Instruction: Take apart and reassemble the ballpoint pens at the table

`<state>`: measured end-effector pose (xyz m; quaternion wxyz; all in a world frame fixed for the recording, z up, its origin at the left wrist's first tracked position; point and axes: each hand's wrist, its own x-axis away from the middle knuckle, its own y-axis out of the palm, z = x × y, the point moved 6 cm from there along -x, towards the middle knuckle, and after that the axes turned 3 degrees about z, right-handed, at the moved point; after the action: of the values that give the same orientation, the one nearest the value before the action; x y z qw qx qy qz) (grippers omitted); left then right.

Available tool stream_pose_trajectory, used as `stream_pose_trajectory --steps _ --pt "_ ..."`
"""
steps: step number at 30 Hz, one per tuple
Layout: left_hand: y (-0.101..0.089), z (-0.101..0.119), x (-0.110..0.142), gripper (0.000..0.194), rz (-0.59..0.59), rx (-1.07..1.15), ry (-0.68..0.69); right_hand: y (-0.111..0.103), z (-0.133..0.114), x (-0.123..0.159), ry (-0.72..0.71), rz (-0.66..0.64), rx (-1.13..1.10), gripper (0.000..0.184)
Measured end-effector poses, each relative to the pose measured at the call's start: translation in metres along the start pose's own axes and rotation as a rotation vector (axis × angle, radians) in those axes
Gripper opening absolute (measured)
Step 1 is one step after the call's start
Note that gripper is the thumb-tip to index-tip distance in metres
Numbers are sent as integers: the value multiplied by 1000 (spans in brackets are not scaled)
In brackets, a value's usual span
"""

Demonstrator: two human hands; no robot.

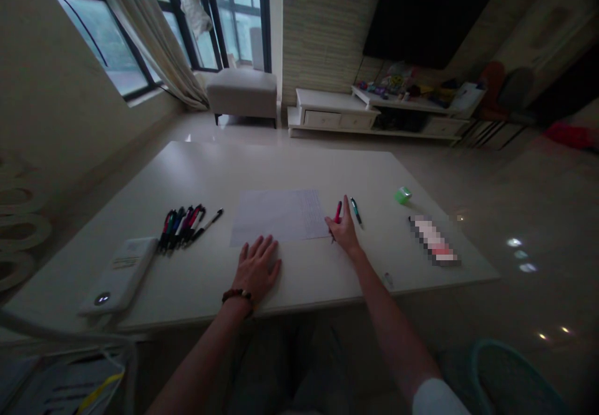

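Red pen [337,212] sits at the right hand [345,231], just off the 3 o'clock edge of a sheet of paper [278,217], tilted with its lower end passing behind the fingers. The fingers are spread and the thumb side lies against the barrel, but whether the hand is clamped on it cannot be told. A teal-trimmed pen [356,210] lies just beside the hand at 1 o'clock, apart from it. The left hand [256,268] rests flat and open on a white table [234,165], fingers apart, their tips at the sheet's near edge, with a beaded bracelet [238,295] on the wrist. A row of pens [182,228] lies at the sheet's 9 o'clock, and a white power bank [119,276] at 8 o'clock. A small green roll [402,195] sits at the right hand's 2 o'clock; a pixelated object [434,240] at 4 o'clock is too blurred to name.
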<state>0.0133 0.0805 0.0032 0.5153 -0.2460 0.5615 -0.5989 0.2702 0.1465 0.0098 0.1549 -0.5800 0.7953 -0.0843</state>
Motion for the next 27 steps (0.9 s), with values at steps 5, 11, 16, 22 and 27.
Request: stream_pose_trajectory --steps 5,11,16,22,27 --pt "1 -1 0 48 -25 -18 -5 -40 -1 -27 -149 -35 429 51" --pt "-2 -1 1 48 -39 -46 -19 -51 13 -53 -85 -105 748 59" --pt "-3 -1 3 48 -35 -42 -22 -51 24 -58 61 -120 970 67" --pt "0 -4 4 47 -18 -23 -24 -60 16 -50 67 44 1039 49" --pt "-2 -1 7 46 -2 -1 -26 -71 22 6 -12 282 885 34"
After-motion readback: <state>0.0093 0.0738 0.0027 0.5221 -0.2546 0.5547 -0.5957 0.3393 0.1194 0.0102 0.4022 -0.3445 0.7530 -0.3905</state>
